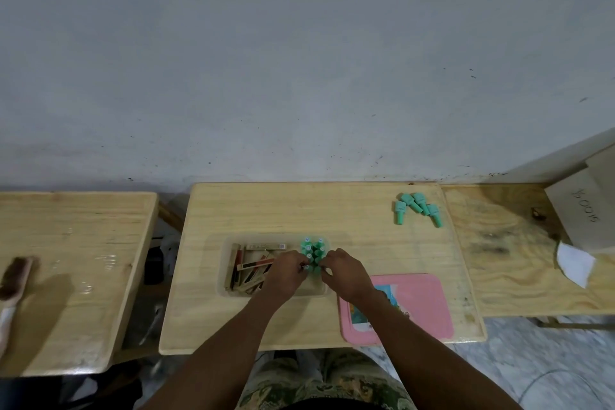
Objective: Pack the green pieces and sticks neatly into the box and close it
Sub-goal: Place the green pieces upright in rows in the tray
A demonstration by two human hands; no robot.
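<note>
Both hands' grip (312,268) on upright green pieces (312,251), box (229,276)

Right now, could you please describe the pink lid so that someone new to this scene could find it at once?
Start at the middle wooden table, the one with the clear box on it. Just right of that box, at the table's near edge and partly under the right forearm, lies the pink lid. It is the only pink thing there, flat, with a picture label.

Our left hand (286,271) and right hand (346,271) are bare, forearms unsleeved; our trousers (326,383) look green camouflage-patterned, perhaps.
</note>
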